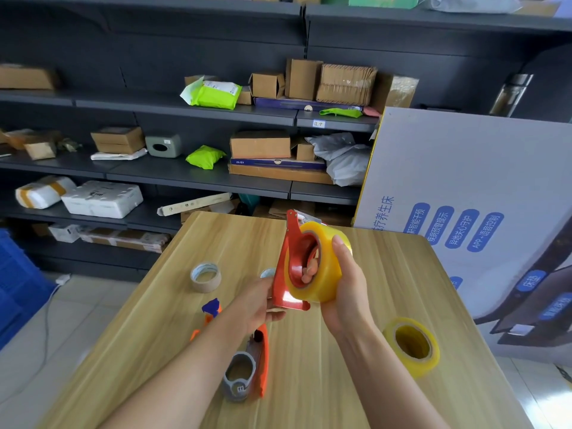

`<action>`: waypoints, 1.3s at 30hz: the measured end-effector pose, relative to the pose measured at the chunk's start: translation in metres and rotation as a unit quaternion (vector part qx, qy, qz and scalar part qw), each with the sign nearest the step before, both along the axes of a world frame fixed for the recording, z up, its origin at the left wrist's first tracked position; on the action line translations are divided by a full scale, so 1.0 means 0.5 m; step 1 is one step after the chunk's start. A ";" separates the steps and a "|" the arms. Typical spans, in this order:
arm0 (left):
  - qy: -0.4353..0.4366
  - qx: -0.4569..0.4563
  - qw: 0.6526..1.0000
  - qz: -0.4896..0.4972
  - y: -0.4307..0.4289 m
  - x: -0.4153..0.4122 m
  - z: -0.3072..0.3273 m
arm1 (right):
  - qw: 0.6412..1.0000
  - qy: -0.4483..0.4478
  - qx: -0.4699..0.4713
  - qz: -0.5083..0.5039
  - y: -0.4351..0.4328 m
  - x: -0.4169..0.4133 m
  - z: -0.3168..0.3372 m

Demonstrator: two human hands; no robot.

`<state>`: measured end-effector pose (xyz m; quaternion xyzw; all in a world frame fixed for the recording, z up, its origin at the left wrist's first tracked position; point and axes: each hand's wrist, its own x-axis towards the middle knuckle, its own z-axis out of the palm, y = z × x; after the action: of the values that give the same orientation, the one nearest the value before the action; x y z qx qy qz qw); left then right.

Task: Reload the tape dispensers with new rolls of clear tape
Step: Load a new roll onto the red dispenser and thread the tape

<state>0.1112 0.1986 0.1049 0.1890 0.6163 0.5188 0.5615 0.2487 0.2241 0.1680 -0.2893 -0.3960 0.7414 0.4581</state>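
At frame centre, the left hand (254,305) grips a red tape dispenser (282,274); the right hand (348,289) fingers curl round the clear tape roll (325,274) on it, above a wooden table (340,397).

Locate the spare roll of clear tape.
Head view: the spare roll lies on the wooden table near its right edge, just right of the right forearm, apart from the red dispenser.

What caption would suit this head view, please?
Left hand holds the red dispenser; right hand grips the tape roll on it.
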 end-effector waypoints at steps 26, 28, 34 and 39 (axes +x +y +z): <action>-0.113 0.064 0.992 -0.005 -0.071 0.127 -0.041 | 0.997 -0.072 -0.019 -0.029 -0.022 0.060 -0.035; -0.122 0.057 0.991 0.001 -0.085 0.137 -0.053 | 0.995 -0.092 -0.019 -0.029 -0.030 0.065 -0.049; -0.181 0.000 0.983 0.016 -0.133 0.161 -0.085 | 0.989 -0.136 -0.058 -0.022 -0.070 0.076 -0.092; -0.196 -0.053 0.979 0.010 -0.191 0.180 -0.132 | 0.978 -0.188 -0.081 -0.026 -0.120 0.089 -0.140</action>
<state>0.2011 0.1030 0.0387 0.0474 0.5229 0.5177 0.6755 0.2931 0.1639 0.0981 -0.4700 -0.4056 0.6914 0.3696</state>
